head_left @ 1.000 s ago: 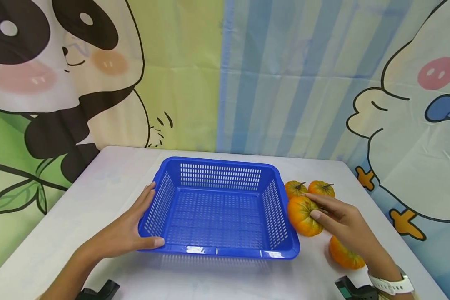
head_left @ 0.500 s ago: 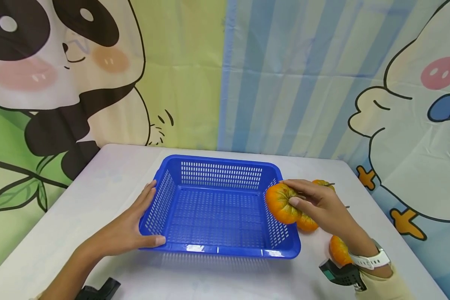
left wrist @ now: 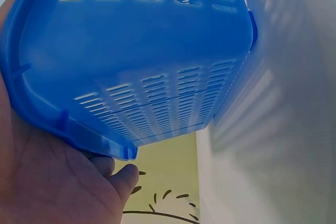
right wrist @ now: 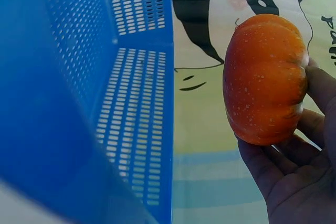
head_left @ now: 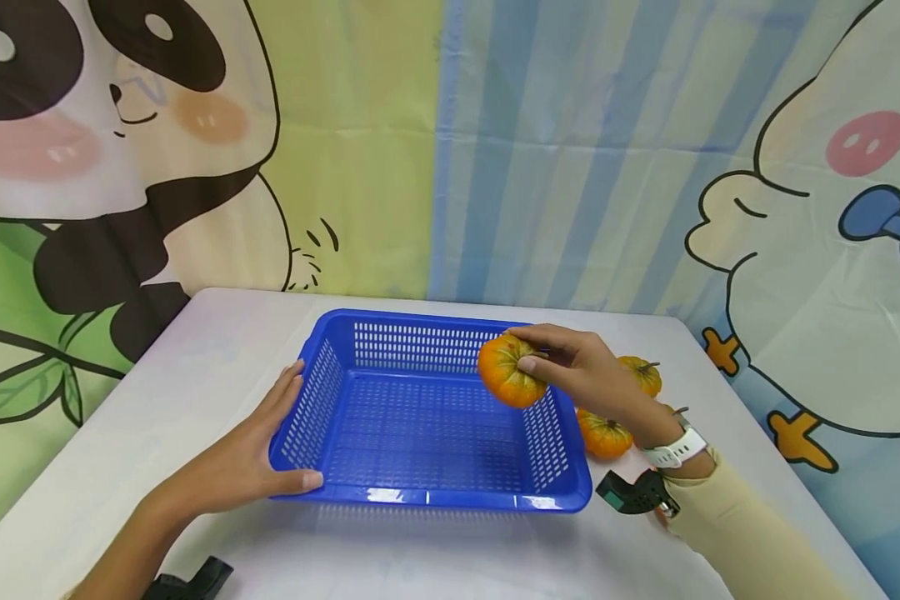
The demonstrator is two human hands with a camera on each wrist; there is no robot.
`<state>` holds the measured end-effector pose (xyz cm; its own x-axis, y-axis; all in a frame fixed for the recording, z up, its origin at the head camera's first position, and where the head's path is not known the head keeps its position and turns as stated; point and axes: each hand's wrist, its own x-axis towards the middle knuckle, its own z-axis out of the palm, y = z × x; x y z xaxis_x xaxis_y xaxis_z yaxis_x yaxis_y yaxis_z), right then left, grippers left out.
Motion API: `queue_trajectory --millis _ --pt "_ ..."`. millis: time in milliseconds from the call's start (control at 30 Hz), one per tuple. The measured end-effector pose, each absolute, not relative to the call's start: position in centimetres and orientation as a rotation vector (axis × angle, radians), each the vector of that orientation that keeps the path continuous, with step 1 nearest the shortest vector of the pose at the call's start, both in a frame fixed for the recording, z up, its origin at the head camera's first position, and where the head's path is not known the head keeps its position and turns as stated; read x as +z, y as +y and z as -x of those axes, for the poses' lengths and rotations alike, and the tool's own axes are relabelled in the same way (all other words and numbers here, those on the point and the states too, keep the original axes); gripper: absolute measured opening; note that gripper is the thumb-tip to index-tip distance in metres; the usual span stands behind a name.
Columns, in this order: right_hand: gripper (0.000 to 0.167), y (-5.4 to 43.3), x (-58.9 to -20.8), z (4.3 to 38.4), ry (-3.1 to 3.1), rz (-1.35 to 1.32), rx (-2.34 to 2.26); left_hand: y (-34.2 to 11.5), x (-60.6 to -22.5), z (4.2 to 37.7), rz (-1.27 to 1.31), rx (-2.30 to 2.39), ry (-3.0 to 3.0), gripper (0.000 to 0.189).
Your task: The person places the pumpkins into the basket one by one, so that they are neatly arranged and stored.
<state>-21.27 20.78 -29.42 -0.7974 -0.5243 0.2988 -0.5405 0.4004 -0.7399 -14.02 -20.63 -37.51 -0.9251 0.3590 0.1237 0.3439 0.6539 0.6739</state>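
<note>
In the head view my right hand pinches a small orange pumpkin near its stem, thumb on one side and fingers on the other. It hangs over the right inner part of a blue plastic basket. The right wrist view shows the ribbed pumpkin close up, above rim height. My left hand rests against the basket's front-left corner, fingers extended along the left rim and thumb along the front. From the left wrist view, the palm lies beneath the rim and the fingertips reach past it.
Right of the basket are more pumpkins: one at the back and one beside the basket wall. Others are mostly hidden behind my right wrist. A white table lies under everything, with a cartoon-printed cloth behind it.
My right hand has carried the pumpkin left and up, from beside the basket to over its right part. The left hand stays at the corner.
</note>
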Motion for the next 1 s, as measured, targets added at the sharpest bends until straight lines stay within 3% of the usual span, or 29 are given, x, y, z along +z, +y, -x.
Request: queue_trajectory --millis 1000 --pt "0.037 10.7 -29.4 24.4 -2.588 -1.391 1.420 -20.7 -37.5 13.8 -0.579 1.164 2.833 0.118"
